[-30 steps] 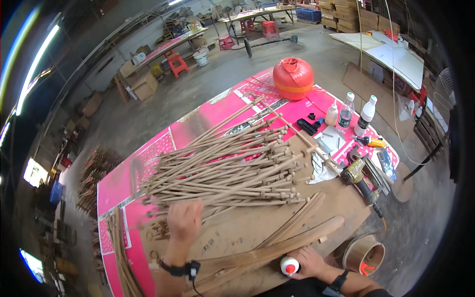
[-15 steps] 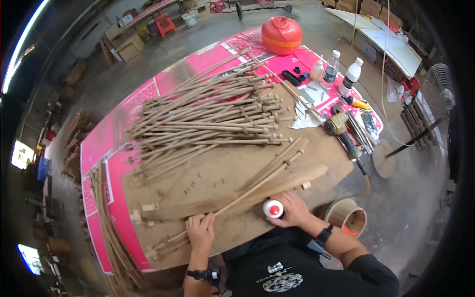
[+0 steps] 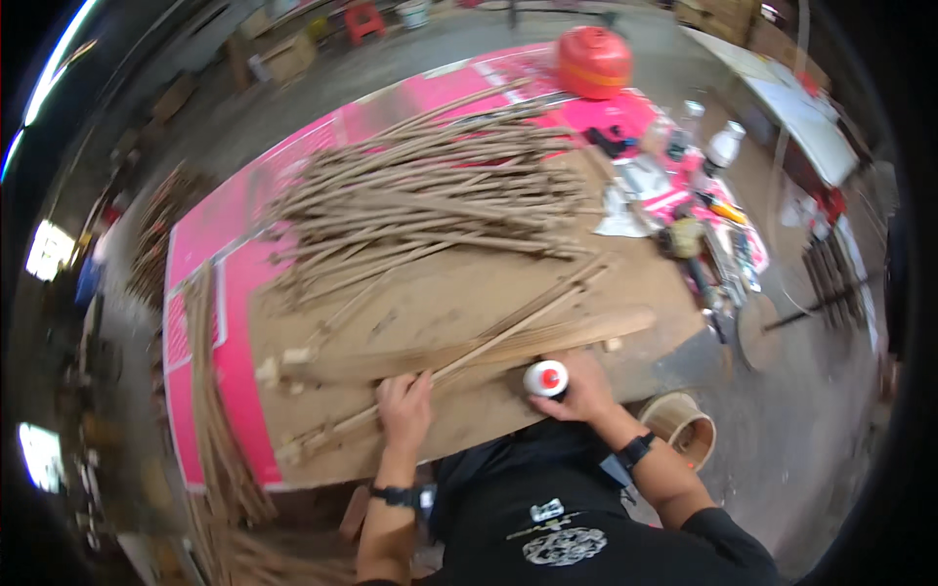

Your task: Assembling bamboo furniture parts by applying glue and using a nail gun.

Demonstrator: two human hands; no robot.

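Observation:
My left hand point(image 3: 404, 402) is closed on a long thin wooden rod point(image 3: 523, 325) near the front edge of the table. The rod runs up to the right across a wide curved wooden piece point(image 3: 596, 327). In my right hand point(image 3: 582, 393) is a white glue bottle point(image 3: 544, 378), its red tip facing up; the fingers wrap round its right side. A large pile of wooden rods point(image 3: 420, 195) with knobbed ends lies beyond both hands.
Thin wooden strips point(image 3: 210, 381) hang over the left table edge. A red ball of twine point(image 3: 594, 62), plastic bottles point(image 3: 723, 146) and a power tool point(image 3: 684, 239) stand at the far right. A round bin point(image 3: 678, 428) is on the floor at right.
The view has shifted, so the table sits a little higher and farther right, with some blur. Both hands keep hold of the rod and the glue bottle.

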